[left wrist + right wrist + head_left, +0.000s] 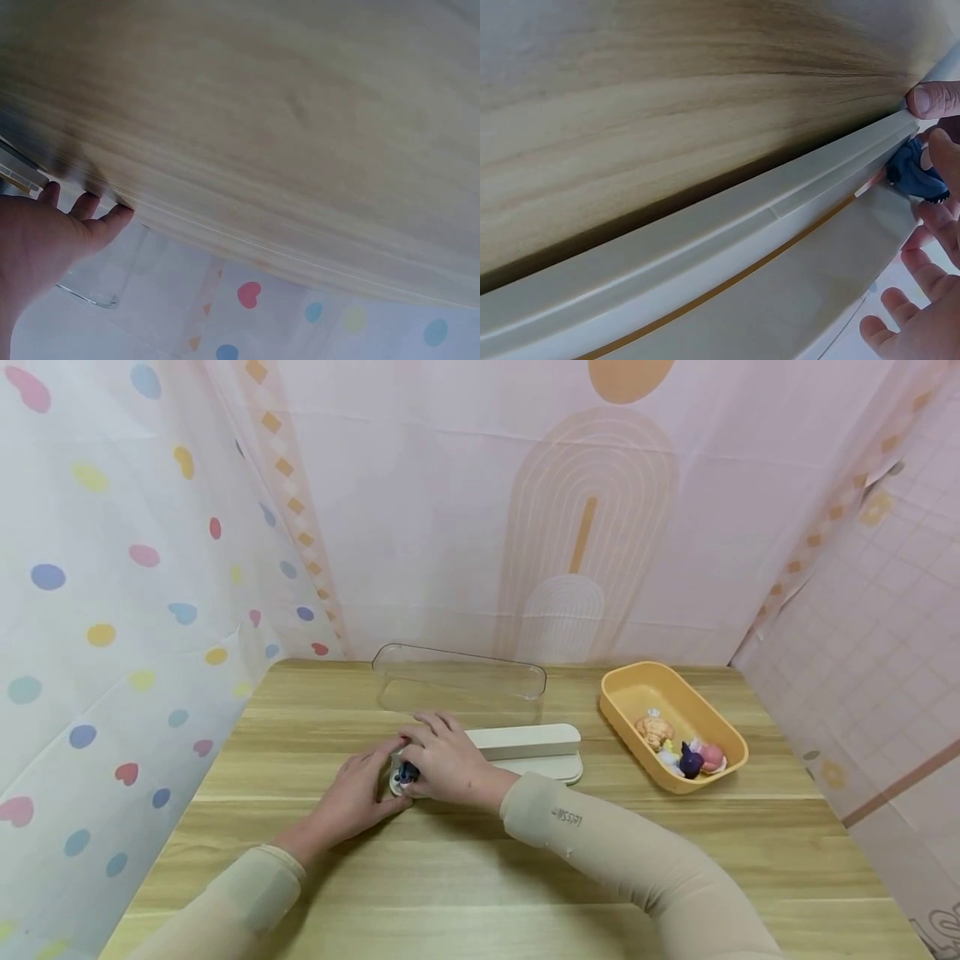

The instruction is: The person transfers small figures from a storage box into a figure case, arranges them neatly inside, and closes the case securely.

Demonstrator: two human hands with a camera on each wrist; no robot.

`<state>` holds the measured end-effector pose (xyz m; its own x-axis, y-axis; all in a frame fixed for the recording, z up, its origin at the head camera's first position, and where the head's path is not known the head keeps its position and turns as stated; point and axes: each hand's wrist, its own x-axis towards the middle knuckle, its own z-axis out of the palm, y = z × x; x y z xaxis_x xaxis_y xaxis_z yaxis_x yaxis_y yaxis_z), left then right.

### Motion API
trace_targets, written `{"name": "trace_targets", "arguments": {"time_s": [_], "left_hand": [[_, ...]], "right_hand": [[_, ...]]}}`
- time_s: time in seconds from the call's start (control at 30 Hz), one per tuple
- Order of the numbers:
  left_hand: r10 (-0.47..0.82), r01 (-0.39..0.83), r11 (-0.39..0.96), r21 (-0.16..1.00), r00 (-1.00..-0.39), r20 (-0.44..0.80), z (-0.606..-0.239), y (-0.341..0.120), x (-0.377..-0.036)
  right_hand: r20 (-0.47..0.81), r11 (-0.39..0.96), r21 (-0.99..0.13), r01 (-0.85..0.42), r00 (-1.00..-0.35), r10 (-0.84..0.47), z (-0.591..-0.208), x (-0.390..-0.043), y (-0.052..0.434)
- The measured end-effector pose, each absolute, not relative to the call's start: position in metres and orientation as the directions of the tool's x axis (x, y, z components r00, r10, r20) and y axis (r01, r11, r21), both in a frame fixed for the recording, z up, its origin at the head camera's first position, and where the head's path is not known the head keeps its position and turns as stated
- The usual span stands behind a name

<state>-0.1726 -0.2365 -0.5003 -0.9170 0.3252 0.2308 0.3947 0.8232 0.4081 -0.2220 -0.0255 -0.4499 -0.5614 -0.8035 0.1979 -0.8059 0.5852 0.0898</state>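
A long cream two-step display stand [528,739] lies on the wooden table in front of me. At its left end my right hand [447,766] pinches a small dark-blue toy figure [407,772] low over the lower step. The figure [915,172] shows between thumb and fingers in the right wrist view, partly hidden by them. My left hand [356,789] grips the same end of the stand, thumb at the front edge and fingers reaching round behind. In the left wrist view, the fingers of the left hand [37,240] are spread beside the stand's end.
Behind the stand is a clear plastic cover [465,681]. An orange-yellow bin [622,727] on the right holds several small figures, among them a dark purple one [690,762] and a pink one [712,757]. Patterned curtains [420,527] hang around the table.
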Motion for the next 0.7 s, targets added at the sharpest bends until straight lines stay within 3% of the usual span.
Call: {"name": "trace_targets", "arguments": {"time_s": [0.4,0.53,0.7], "left_hand": [[0.318,0.385,0.828,0.408,-0.921,0.223,-0.501,-0.238,-0.175],[0.307,0.375,0.830,0.413,-0.925,0.224,-0.502,-0.240,-0.174],[0.302,0.369,0.829,0.421,-0.928,0.218,-0.502,-0.241,-0.172]], "right_hand": [[0.178,0.589,0.067,-0.806,-0.571,-0.801,-0.434,-0.224,0.003],[0.162,0.621,-0.007,-0.784,-0.613,-0.773,-0.420,-0.227,0.036],[0.235,0.656,-0.073,-0.751,-0.652,-0.721,-0.406,-0.235,0.101]]}}
